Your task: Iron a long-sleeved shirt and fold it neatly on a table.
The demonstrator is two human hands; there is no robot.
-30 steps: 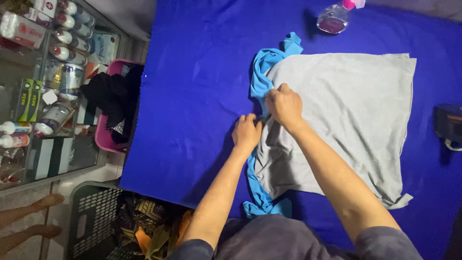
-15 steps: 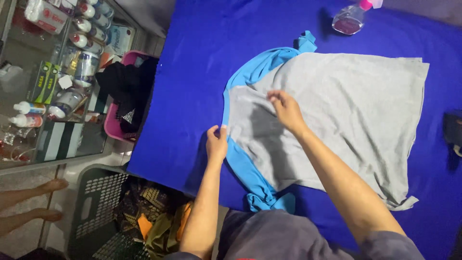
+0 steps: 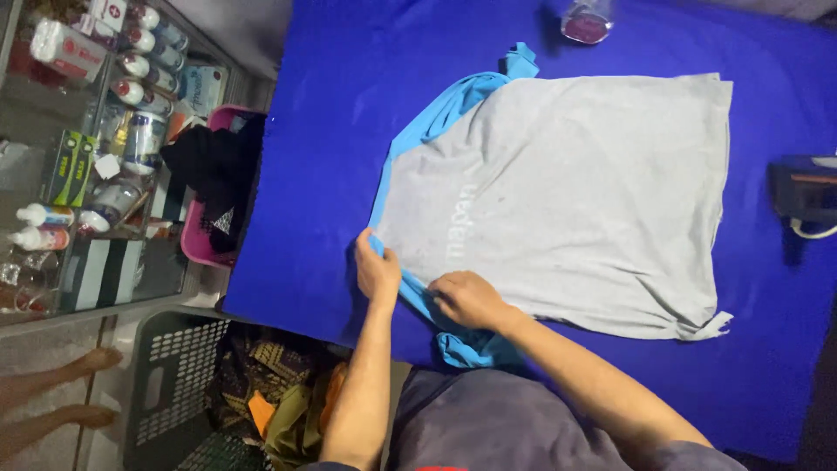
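Grey cotton T-shirt with light-blue sleeves [image 3: 567, 192] lies flat on blue-covered worktop [image 3: 349, 105]. Left hand [image 3: 377, 272] pinches its sleeve edge; right hand [image 3: 466, 298] presses alongside. Risk: uneven pull bunches fabric.

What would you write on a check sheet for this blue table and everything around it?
Surface: flat table under a deep blue cloth.
Job's things: grey T-shirt with light blue sleeves spread flat.
Clutter: clear bottle with pink contents at the far edge; dark box-shaped object at the right edge.
Grippers: left hand pinches the blue sleeve edge; right hand presses the near sleeve seam.
Cables: pale cord under the dark object.
Surroundings: pink basket of dark clothes, grey plastic laundry basket, glass shelves of bottles and boxes.
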